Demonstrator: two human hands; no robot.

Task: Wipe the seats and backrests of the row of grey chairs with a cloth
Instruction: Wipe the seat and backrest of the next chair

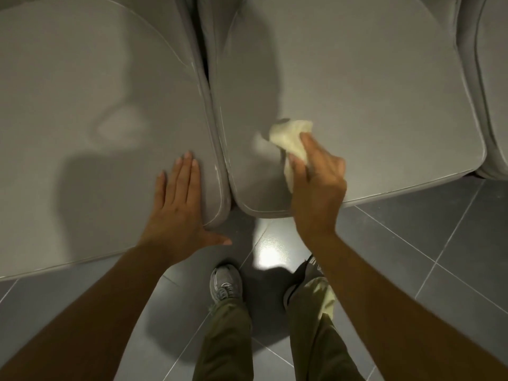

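While leaning over two grey seats set side by side, looking straight down at the thin dark gap between their rounded inner edges, nearly closing toward the front. Pressing the left hand flat on the left seat, right at its front inner corner, fingers straight and together, pointing away, thumb splayed past the front edge over the floor; grip wide, holding nothing. Reaching the right hand onto the right seat near its own front inner corner, back of the hand up, grip bunching a pale yellowish cloth between curled fingers and thumb. Holding that cloth crumpled on the seat surface ahead of the knuckles, its far end blurred. Leaving broad bare seat open beyond the cloth, toward the back and toward the right edge, a third seat lying just beside that edge. Standing on grey tiles, one grey shoe just below the gap.
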